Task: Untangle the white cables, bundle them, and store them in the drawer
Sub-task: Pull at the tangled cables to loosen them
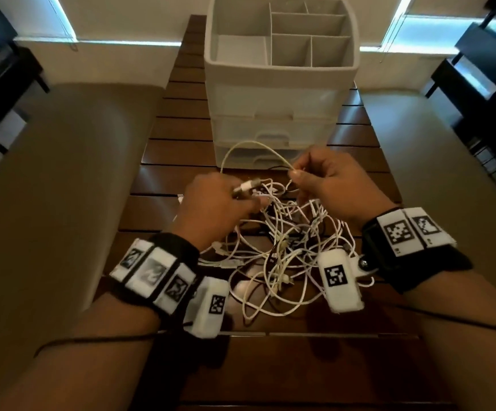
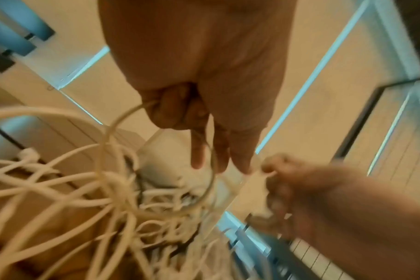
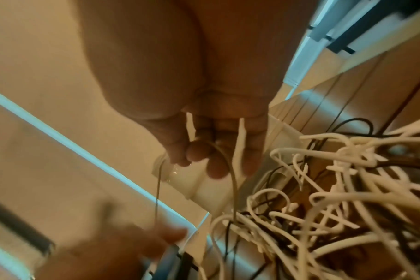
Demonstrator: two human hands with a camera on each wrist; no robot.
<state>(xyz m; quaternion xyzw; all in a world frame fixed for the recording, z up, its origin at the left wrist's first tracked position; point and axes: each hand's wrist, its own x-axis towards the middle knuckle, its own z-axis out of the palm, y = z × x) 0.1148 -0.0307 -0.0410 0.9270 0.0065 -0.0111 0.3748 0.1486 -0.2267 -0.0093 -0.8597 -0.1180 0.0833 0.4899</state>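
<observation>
A tangle of white cables (image 1: 285,256) lies on the dark slatted wooden table (image 1: 181,155), in front of a white plastic drawer unit (image 1: 279,99) whose three drawers are shut. My left hand (image 1: 249,197) grips a cable end with a metal plug (image 1: 248,186) just above the pile. My right hand (image 1: 295,173) pinches the same thin cable, which arcs up as a loop (image 1: 255,143) between both hands. In the left wrist view the left hand (image 2: 178,113) curls around the cable (image 2: 122,121). The right wrist view shows the right hand (image 3: 199,157) pinching the strand (image 3: 231,174) beside the tangle (image 3: 336,208).
The drawer unit's top is an open tray with several empty compartments (image 1: 288,48). A few black cables (image 3: 352,121) run through the white pile. Beige surfaces (image 1: 62,179) flank the narrow table on both sides, and dark furniture (image 1: 484,69) stands at the far corners.
</observation>
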